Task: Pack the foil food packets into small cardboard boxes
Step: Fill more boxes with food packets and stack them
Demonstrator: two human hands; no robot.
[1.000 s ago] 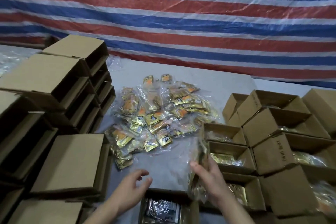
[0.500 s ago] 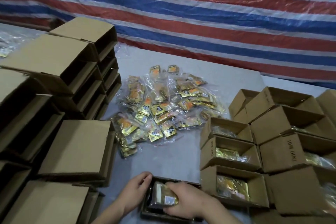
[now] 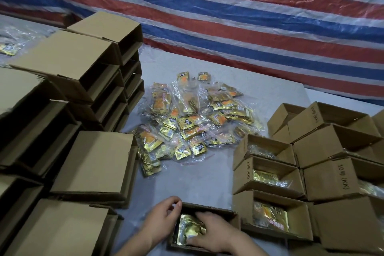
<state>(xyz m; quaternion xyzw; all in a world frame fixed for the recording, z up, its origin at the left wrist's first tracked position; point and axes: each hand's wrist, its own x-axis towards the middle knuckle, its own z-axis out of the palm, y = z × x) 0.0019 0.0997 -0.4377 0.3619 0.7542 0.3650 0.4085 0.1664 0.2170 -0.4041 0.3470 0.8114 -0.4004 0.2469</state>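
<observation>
Right hand [image 3: 214,233] pressing packet [image 3: 190,229] flat into box [image 3: 209,211] at surface's near edge, fingers straight; left hand [image 3: 164,217] gripping box's left wall.

The foil packets [image 3: 187,127] were glossy gold, crinkled and sealed in clear, shiny plastic bags, heaped on a smooth, matt grey worktop [image 3: 187,185]. The small boxes [image 3: 268,174] were plain brown cardboard with a dull finish. Behind them hung a woven plastic tarpaulin [image 3: 228,16], striped, with a faint sheen.
</observation>
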